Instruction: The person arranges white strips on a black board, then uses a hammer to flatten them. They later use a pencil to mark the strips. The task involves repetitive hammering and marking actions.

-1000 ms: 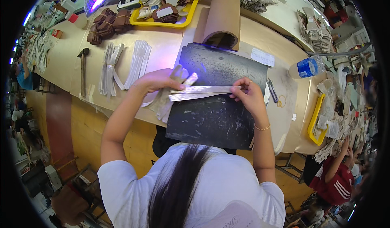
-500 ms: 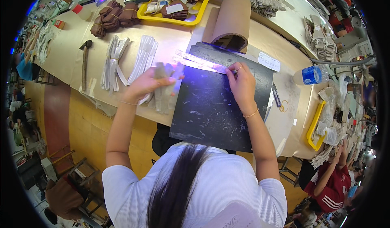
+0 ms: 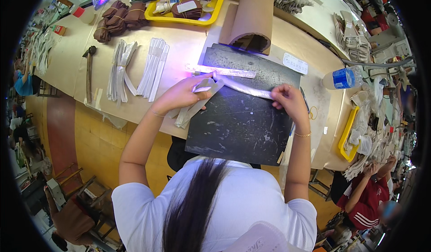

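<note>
My left hand [image 3: 186,94] is closed on a bunch of pale fabric strips [image 3: 193,108], whose loose ends hang below the fingers. One shiny whitish strip [image 3: 247,89] bows across from the left fingertips to my right hand [image 3: 288,101]. Its right end is pinched between my right thumb and fingers. Both hands are over a scuffed black board [image 3: 238,126]. On the board's far part lies a straight, flat, speckled light bar [image 3: 224,70], just beyond the bowed strip; its left end extends past the board.
Bundled white strips [image 3: 120,70] and a hammer [image 3: 89,72] lie left. Behind are brown tied bundles [image 3: 116,21], a yellow tray [image 3: 206,22] and a curled brown board [image 3: 253,18]. A bottle with a blue label [image 3: 343,78] stands right. Another person in red [image 3: 370,202] works at lower right.
My right hand has moved right and toward me, drawing the strip away from the flat bar. My left hand has come right with its bunch, and its fingertips now meet the strip's left end.
</note>
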Available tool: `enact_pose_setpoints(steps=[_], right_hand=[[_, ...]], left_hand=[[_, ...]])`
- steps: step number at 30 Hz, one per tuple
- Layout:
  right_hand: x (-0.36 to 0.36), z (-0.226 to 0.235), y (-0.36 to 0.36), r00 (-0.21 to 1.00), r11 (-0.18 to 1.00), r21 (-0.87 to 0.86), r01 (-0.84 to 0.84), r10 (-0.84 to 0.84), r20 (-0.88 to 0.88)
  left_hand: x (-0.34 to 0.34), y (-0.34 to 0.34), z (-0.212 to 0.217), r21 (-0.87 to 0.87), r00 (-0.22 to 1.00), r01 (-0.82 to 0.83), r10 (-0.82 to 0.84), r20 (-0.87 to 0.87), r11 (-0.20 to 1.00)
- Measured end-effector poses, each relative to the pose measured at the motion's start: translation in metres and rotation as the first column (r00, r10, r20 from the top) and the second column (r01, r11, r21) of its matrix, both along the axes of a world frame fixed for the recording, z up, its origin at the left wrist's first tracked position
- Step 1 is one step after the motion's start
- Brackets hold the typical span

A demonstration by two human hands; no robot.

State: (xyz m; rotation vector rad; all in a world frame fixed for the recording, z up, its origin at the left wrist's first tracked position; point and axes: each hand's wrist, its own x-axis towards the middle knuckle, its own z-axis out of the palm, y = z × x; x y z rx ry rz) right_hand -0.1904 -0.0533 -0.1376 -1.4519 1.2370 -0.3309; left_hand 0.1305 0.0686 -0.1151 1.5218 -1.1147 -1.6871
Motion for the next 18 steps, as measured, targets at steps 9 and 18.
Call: enact_pose_setpoints(steps=[9,18], right_hand=[[0.049,-0.004,0.02,0.999,0.998,-0.055,0.018,-0.016,0.038],[0.095,-0.007,0.023,0.991,0.906,-0.42,-0.05,-0.006,-0.131]], left_hand=[[0.027,0.025,0.03,0.08,0.98,-0.152,0.161,-0.114,0.985],[0.03,0.023,-0.009,0.178,0.908,-0.3,0.338,-0.246,0.937]])
